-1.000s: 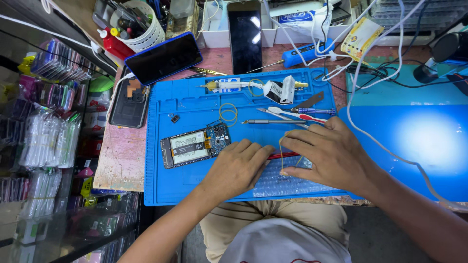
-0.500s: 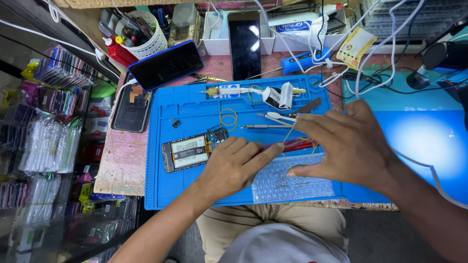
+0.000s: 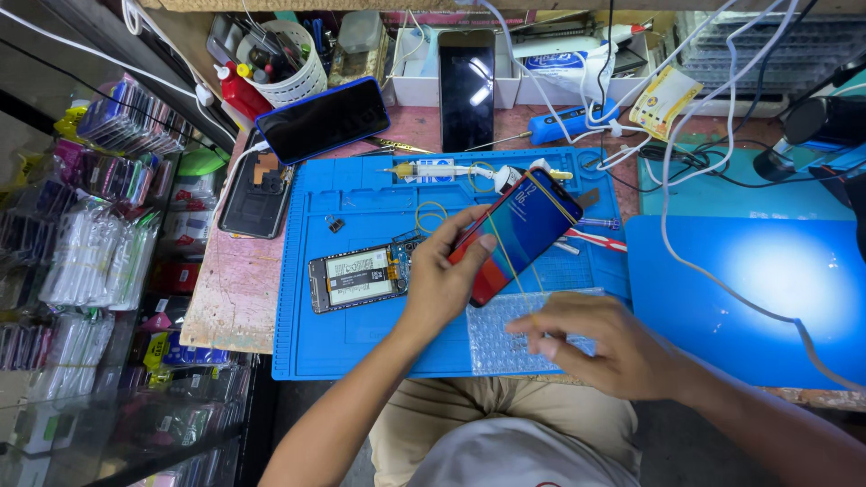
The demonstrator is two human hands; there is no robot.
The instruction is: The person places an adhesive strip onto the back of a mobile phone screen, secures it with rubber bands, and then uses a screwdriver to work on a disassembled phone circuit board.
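My left hand [image 3: 442,284] holds a phone panel [image 3: 528,225] with a red-and-blue gradient face, tilted up above the blue work mat [image 3: 361,347]. A thin yellow rubber band [image 3: 512,266] runs across the panel and stretches down to my right hand [image 3: 604,347]. That hand's fingertips are pinched on the band, over a sheet of bubble wrap [image 3: 492,343] on the mat's near edge. An opened phone body [image 3: 356,275] with exposed battery and board lies left of my left hand.
On the mat's far side lie a syringe [image 3: 433,169], tweezers and a red-handled tool [image 3: 600,239]. Two dark phones [image 3: 325,119] [image 3: 466,86], a back cover [image 3: 255,194], a tool cup [image 3: 284,63], white cables and a lit blue pad [image 3: 776,280] surround it.
Both hands were pressing flat on the mat near the bubble wrap. Now my left hand has lifted the gradient panel, and my right hand has drawn back toward me, pulling the yellow band.
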